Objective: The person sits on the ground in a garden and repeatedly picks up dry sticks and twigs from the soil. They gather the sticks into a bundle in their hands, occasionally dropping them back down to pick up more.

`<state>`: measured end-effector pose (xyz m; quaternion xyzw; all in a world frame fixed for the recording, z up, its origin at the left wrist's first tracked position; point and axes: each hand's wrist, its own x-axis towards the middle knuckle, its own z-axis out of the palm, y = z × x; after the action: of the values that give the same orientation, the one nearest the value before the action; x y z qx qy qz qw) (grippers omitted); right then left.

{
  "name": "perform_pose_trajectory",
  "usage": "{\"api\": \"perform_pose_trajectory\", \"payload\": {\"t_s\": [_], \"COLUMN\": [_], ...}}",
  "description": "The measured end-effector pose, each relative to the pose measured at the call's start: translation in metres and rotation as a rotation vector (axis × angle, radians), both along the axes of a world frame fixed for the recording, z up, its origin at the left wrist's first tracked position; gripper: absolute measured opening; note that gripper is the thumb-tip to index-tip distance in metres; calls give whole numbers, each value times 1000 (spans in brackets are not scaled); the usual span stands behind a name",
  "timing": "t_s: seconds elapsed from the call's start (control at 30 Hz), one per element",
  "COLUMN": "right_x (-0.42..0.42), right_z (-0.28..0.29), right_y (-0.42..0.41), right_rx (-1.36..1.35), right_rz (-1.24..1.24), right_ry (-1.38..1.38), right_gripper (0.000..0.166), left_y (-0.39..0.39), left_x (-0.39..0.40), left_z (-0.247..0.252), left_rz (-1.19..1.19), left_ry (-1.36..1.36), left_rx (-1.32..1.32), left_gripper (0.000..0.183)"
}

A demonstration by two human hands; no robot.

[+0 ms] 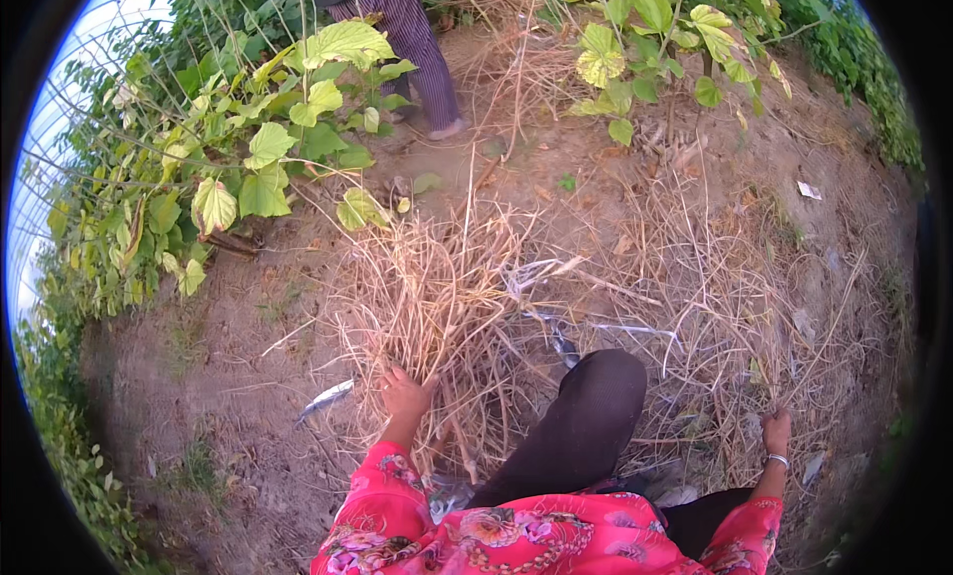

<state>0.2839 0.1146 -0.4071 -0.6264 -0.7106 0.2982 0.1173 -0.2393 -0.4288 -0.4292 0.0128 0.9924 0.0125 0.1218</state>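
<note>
A heaped bundle of dry stalks (439,300) lies on the soil in front of my bent knee. My left hand (406,395) rests against the bundle's near left side, thumb spread from the fingers; whether it grips any stalks is unclear. Far to the right, my right hand (776,431), with a bracelet at the wrist, has its fingers closed on some thin dry stems (778,374) at the edge of a loose, scattered layer of stalks (700,314). Pale plastic strips (633,328) lie between the bundle and that layer.
Leafy green plants (268,151) stand at the upper left, others (648,54) at the upper right. A person in striped trousers (435,76) stands beyond the bundle. A silvery strip (325,400) lies left of the bundle, a white scrap (808,191) at far right.
</note>
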Motion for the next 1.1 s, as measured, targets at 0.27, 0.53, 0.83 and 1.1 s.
{"api": "perform_pose_trajectory", "payload": {"t_s": [0.27, 0.53, 0.83, 1.1], "right_x": [14, -14, -59, -32], "right_z": [-17, 4, 122, 116], "right_y": [-1, -1, -37, -37], "right_rx": [3, 197, 208, 127], "right_rz": [-28, 12, -132, -165], "right_ry": [21, 80, 414, 474], "right_gripper": [41, 45, 36, 37], "left_y": [31, -10, 1, -19], "left_x": [-57, -124, -73, -57], "left_z": [-37, -60, -81, -14], "left_rz": [120, 265, 163, 74], "left_ry": [-184, -310, 38, 46], "left_rx": [-18, 110, 125, 87], "left_gripper": [118, 129, 114, 117]}}
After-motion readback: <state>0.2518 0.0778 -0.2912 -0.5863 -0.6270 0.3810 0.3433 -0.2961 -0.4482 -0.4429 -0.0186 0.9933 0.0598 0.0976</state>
